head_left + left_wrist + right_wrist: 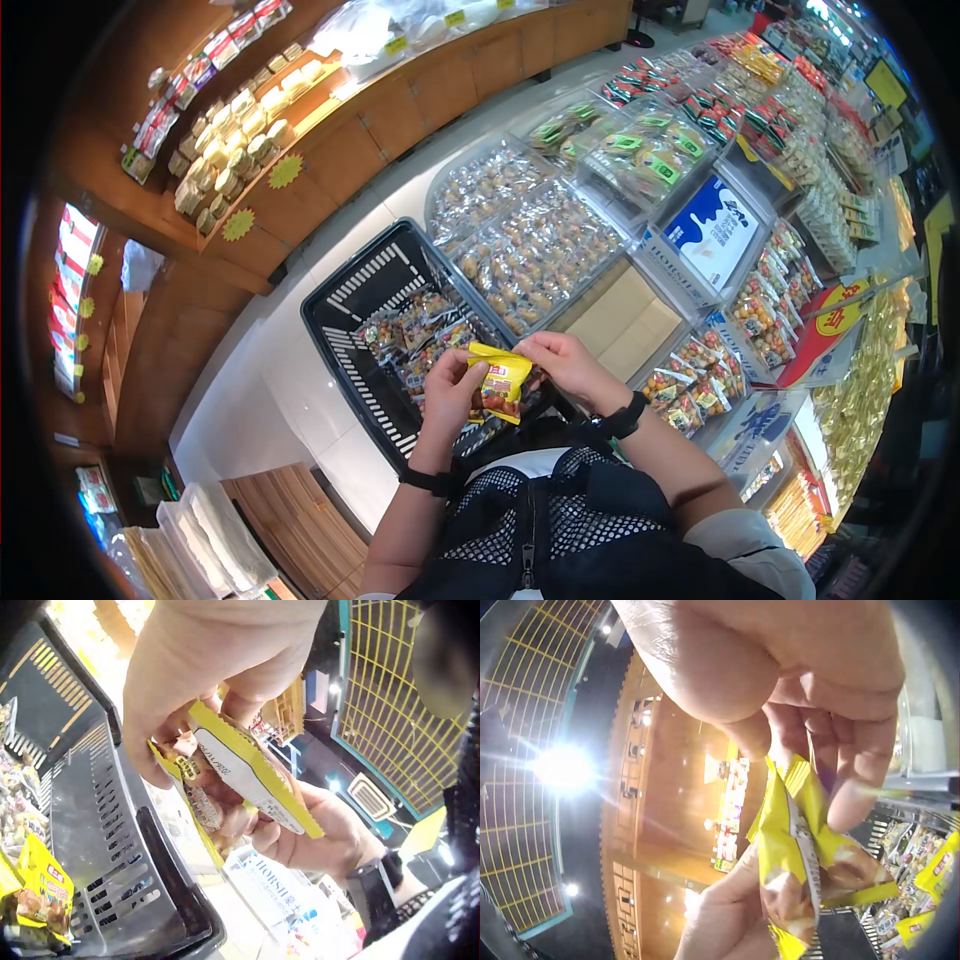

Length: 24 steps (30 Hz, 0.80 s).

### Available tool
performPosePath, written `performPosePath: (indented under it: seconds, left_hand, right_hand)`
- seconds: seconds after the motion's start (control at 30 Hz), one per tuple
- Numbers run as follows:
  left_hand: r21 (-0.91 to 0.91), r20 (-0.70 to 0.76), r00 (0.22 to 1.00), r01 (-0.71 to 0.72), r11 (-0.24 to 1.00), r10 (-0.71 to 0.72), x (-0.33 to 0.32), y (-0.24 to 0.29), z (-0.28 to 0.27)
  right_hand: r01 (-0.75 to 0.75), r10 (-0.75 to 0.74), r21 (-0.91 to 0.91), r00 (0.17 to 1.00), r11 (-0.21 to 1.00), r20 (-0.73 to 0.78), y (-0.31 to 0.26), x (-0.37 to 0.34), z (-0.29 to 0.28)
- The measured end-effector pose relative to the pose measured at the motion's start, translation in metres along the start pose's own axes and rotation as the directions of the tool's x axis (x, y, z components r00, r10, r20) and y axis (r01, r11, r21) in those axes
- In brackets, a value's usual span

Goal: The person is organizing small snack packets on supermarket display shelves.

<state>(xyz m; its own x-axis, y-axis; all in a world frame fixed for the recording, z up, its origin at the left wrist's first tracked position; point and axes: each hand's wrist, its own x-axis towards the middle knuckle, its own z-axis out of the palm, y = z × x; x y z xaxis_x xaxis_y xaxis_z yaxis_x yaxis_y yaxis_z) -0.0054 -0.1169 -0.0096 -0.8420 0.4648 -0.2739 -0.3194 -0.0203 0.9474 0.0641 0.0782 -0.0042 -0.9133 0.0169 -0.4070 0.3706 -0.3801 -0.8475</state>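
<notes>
Between the two hands is a small yellow snack packet [503, 387], with red and brown print on its front. My left hand [449, 392] holds it by the side, thumb across the front. At its top corner, my right hand [570, 365] pinches the edge. A white label strip with a printed date faces the left wrist view, where the packet [247, 776] looks creased lengthwise. In the right wrist view the packet [791, 855] hangs below the right hand's fingers [847, 802]. Beneath the hands stands a dark shopping basket [330, 300] holding many small clear packets [410, 335] and some yellow ones [46, 892].
To the basket's right are bins of wrapped snacks [540, 250] and a bin with a cardboard bottom [622, 310]. Bagged goods [700, 370] and a blue and white sign [715, 230] lie farther right. A wooden display counter [340, 150] runs along the left, across the tiled floor [270, 370].
</notes>
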Motion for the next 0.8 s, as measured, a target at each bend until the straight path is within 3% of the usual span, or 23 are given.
performPosePath:
  seconds: [0.1, 0.13, 0.23, 0.33, 0.4, 0.5, 0.53, 0.57, 0.63, 0.67, 0.7, 0.8]
  left_hand:
    - [0.142, 0.007, 0.999, -0.05, 0.989, 0.049, 0.007, 0.007, 0.017]
    - [0.142, -0.002, 0.995, -0.098, 0.985, 0.099, 0.005, 0.014, 0.028]
    - [0.16, 0.015, 0.988, -0.156, 0.975, 0.156, 0.006, 0.031, 0.054]
    - [0.096, 0.053, 0.972, -0.234, 0.967, 0.23, 0.009, 0.053, 0.081]
    - [0.109, 0.053, 0.962, -0.273, 0.956, 0.268, 0.01, 0.066, 0.101]
    - [0.144, 0.049, 0.969, -0.248, 0.958, 0.243, 0.014, 0.061, 0.095]
    - [0.177, 0.057, 0.974, -0.225, 0.958, 0.218, 0.015, 0.057, 0.087]
    - [0.173, 0.052, 0.975, -0.222, 0.959, 0.217, 0.015, 0.051, 0.083]
    - [0.198, -0.019, 0.99, -0.135, 0.971, 0.141, 0.013, 0.036, 0.073]
    - [0.212, -0.049, 0.992, -0.104, 0.972, 0.116, 0.014, 0.035, 0.076]
    - [0.209, -0.059, 0.992, -0.101, 0.973, 0.115, 0.013, 0.033, 0.075]
    - [0.203, -0.048, 0.994, -0.09, 0.975, 0.102, 0.013, 0.034, 0.08]
  right_hand:
    - [0.041, -0.04, -0.048, 0.999, 0.998, 0.011, -0.019, -0.011, -0.008]
    - [0.065, -0.061, -0.18, 0.998, 0.982, 0.027, -0.019, -0.011, -0.01]
    - [0.365, -0.366, -0.517, 0.925, 0.774, 0.105, -0.036, -0.006, -0.03]
    - [0.395, -0.424, -0.597, 0.9, 0.699, 0.098, -0.084, -0.012, -0.056]
    - [0.412, -0.518, -0.566, 0.855, 0.714, -0.03, -0.124, -0.021, -0.096]
    - [0.475, -0.692, -0.566, 0.675, 0.674, -0.256, -0.186, -0.037, -0.195]
    - [0.393, -0.694, -0.615, 0.61, 0.684, -0.382, -0.206, -0.045, -0.222]
    - [0.265, -0.753, -0.755, 0.506, 0.599, -0.42, -0.22, -0.049, -0.259]
    - [0.153, -0.744, -0.753, 0.369, 0.639, -0.557, -0.221, -0.032, -0.331]
    - [-0.018, -0.715, -0.769, 0.355, 0.639, -0.602, -0.222, -0.026, -0.353]
    - [-0.016, -0.715, -0.772, 0.365, 0.635, -0.596, -0.218, -0.017, -0.371]
    - [-0.2, -0.634, -0.702, 0.314, 0.683, -0.706, -0.198, 0.019, -0.415]
